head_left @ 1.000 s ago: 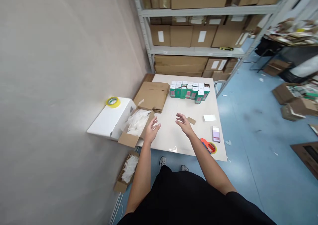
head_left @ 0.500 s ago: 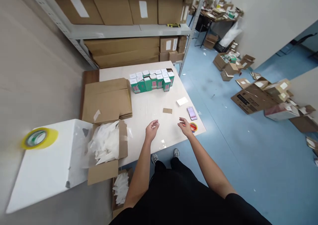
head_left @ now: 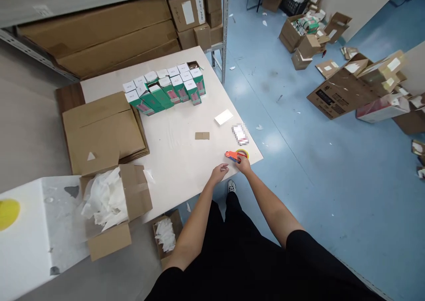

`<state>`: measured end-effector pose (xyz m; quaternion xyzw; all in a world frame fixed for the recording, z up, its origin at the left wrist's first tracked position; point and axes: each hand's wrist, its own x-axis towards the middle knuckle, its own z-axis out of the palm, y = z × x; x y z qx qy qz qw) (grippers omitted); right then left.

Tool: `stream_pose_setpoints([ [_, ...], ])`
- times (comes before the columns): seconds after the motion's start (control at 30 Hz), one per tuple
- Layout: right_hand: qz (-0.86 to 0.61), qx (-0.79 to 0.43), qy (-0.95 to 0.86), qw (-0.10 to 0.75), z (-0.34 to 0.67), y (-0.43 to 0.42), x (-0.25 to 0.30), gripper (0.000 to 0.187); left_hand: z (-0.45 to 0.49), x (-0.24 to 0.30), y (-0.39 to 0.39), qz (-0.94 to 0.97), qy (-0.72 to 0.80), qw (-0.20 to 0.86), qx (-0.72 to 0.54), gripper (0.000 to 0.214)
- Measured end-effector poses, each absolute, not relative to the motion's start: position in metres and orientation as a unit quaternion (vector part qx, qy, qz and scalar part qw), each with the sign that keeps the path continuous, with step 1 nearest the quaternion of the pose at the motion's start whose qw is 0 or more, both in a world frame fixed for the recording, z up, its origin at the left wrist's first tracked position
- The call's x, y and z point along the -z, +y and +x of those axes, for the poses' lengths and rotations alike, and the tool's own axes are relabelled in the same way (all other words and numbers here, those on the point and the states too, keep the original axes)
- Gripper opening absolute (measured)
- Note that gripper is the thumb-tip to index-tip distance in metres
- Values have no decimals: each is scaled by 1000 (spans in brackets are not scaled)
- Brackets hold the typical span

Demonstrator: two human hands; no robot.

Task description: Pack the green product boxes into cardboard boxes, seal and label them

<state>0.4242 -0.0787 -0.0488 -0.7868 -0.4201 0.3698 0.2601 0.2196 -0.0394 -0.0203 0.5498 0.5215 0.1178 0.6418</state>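
Close to the table's front right corner, my right hand (head_left: 244,164) has its fingers closed on a tape dispenser (head_left: 231,155) with an orange-red body and a yellow-rimmed roll. Part of the dispenser is hidden by the hand. My left hand (head_left: 219,172) hovers over the front edge, fingers loosely bent and apart, holding nothing. A small brown cardboard piece (head_left: 202,136) lies farther in on the table. Beyond the dispenser are a white card (head_left: 223,117) and a blurred-out flat item (head_left: 240,134).
Several green-and-white boxes (head_left: 168,93) stand in rows at the back of the white table (head_left: 179,159). Folded cardboard (head_left: 99,124) lies on the left, near an open carton (head_left: 135,192) of white wrapping. A shelf post (head_left: 225,35) rises behind. Cartons (head_left: 345,88) litter the floor at right.
My right hand has closed on the tape dispenser and turned it leftward. My left hand has come nearer to the right hand and the table edge. The view has shifted right and downward.
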Motion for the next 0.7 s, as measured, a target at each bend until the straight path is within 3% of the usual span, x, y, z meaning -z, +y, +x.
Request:
stream_pose_setpoints([
  [0.1,-783,-361,-447,237,425,-73,61,25,230,28,-45,551,539,625,-121,40],
  [0.3,-772,-417,-388,281,428,-57,47,18,232,-3,-17,565,583,564,-150,37],
  [0.47,-706,-425,-450,346,437,-55,-13,15,228,-73,33,595,586,482,-266,46],
  [0.6,-627,-401,-519,421,431,-51,-81,22,218,-150,72,637,486,527,-282,61],
  [0.7,-567,-385,-553,474,420,-47,-130,26,206,-211,87,679,417,546,-259,60],
])
